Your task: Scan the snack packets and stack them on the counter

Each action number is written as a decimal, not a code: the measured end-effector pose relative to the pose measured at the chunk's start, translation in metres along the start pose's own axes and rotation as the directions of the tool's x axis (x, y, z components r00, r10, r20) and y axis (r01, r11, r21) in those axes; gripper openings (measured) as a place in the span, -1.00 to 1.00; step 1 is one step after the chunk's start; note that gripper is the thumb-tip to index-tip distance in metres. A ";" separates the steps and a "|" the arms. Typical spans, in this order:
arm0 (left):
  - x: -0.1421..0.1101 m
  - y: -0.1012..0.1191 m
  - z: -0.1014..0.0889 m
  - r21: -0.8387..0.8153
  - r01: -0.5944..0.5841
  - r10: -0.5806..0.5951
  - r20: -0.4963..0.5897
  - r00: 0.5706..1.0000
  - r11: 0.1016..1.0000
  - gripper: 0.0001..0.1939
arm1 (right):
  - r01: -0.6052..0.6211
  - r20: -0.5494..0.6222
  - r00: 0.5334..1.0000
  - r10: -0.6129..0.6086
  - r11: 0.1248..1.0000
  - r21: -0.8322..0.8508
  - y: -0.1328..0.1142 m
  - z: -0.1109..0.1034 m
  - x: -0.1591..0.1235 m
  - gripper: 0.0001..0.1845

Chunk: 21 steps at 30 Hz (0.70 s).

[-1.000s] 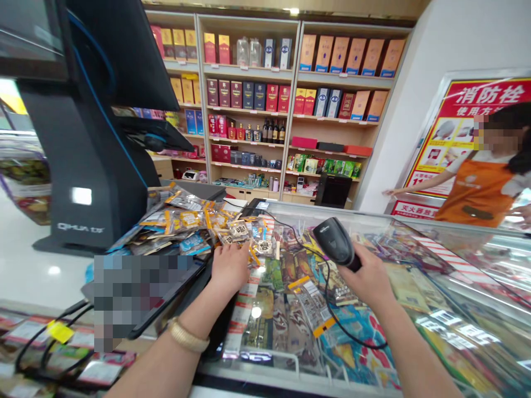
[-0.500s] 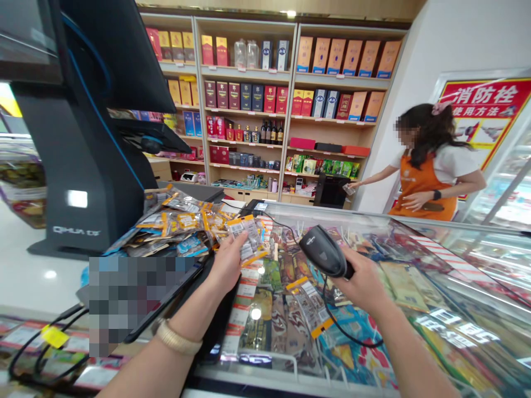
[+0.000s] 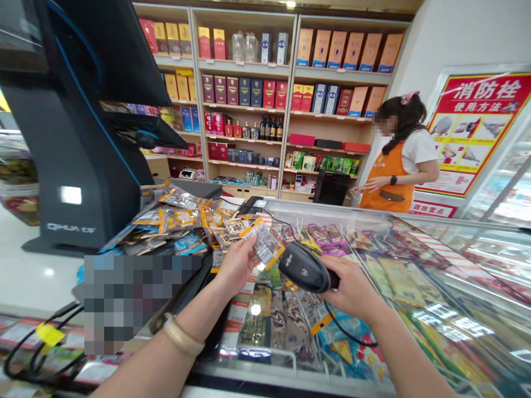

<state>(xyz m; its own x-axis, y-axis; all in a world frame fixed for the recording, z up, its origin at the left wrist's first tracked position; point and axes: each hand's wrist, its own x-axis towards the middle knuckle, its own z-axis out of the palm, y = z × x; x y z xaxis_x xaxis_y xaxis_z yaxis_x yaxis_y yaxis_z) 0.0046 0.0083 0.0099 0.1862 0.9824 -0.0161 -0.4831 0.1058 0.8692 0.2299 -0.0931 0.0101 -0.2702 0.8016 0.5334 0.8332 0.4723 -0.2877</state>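
Observation:
Between the thumb and fingers of my left hand (image 3: 240, 265) is a snack packet (image 3: 262, 243), clear with orange ends and a printed label facing up. My right hand (image 3: 352, 287) grips a black barcode scanner (image 3: 305, 268) by its handle. The scanner's head points left and sits close to the packet's right end. Left of my hands lies a heap of similar snack packets (image 3: 182, 218), mostly orange and some blue. Another orange-ended packet (image 3: 313, 309) lies on the glass top below the scanner.
A glass-topped freezer (image 3: 286, 359) with packaged goods inside stretches in front of me. A black checkout terminal (image 3: 95, 182) stands at left. The scanner's cable (image 3: 352, 338) loops over the glass. A person in an orange apron (image 3: 390, 171) stands beyond, before shelves of boxes (image 3: 244, 113).
My left hand has moved right with the packet, and the scanner has moved left and down towards it. The person in the apron has shifted left and drawn in an outstretched arm.

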 end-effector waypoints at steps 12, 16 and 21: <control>-0.007 -0.006 -0.003 0.155 0.081 -0.102 0.129 0.986 0.985 -0.32 | 0.020 -0.051 0.999 -0.016 0.998 0.067 -0.004 0.001 0.002 -0.74; -0.007 -0.010 -0.003 0.328 -0.116 0.054 0.190 0.980 0.938 -0.25 | -0.018 -0.018 1.000 0.020 0.996 0.092 -0.007 0.001 0.003 -0.75; 0.000 -0.021 -0.006 0.526 -0.306 0.223 0.217 0.950 0.793 -0.35 | -0.067 0.036 0.997 0.064 0.992 0.108 -0.007 0.004 0.003 -0.75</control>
<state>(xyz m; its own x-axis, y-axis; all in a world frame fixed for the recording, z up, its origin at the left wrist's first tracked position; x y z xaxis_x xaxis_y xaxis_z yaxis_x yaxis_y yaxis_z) 0.0094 0.0074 -0.0113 0.2544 0.9239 0.2859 0.0098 -0.2980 0.9545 0.2212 -0.0921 0.0105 -0.2339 0.8427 0.4850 0.7926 0.4542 -0.4069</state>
